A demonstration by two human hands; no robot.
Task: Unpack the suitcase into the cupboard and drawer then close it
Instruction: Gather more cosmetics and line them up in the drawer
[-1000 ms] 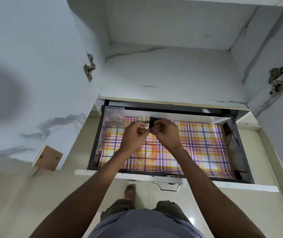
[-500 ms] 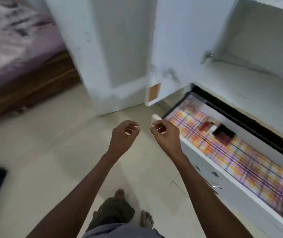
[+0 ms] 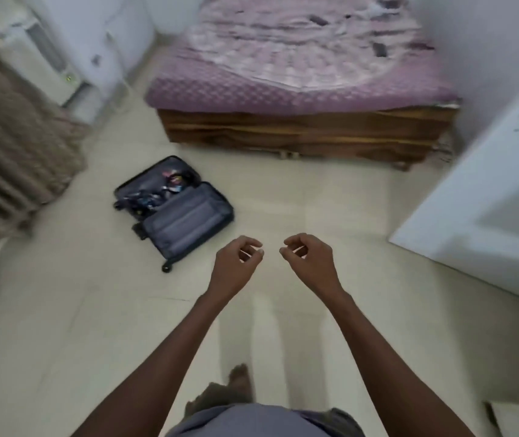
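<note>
Hovering hands: left hand (image 3: 236, 266) and right hand (image 3: 310, 261) are raised side by side over bare floor (image 3: 62, 326), close together but not touching.
Left hand state: fingers (image 3: 253, 247) loosely curled inward, thumb near the fingertips, nothing in its hold.
Right hand state: the same loose curl, empty as well.
Forearms: both reach up from the bottom of the view, bare.
Body below: a grey-blue shirt (image 3: 252, 421) and one bare foot (image 3: 241, 378) on the tiles.
Suitcase (image 3: 173, 209): lies open flat on the floor, ahead and to the left of the hands, well apart from them; the near half shows grey lining, the far half has a jumble of small dark and coloured items (image 3: 157, 192), too blurred to name.
Bed (image 3: 299, 77): beyond the suitcase, with a purple quilted cover on a wooden base.
Cupboard door (image 3: 488, 200): white panel at the right edge.
Curtain (image 3: 9, 146): brownish folds at far left.
</note>
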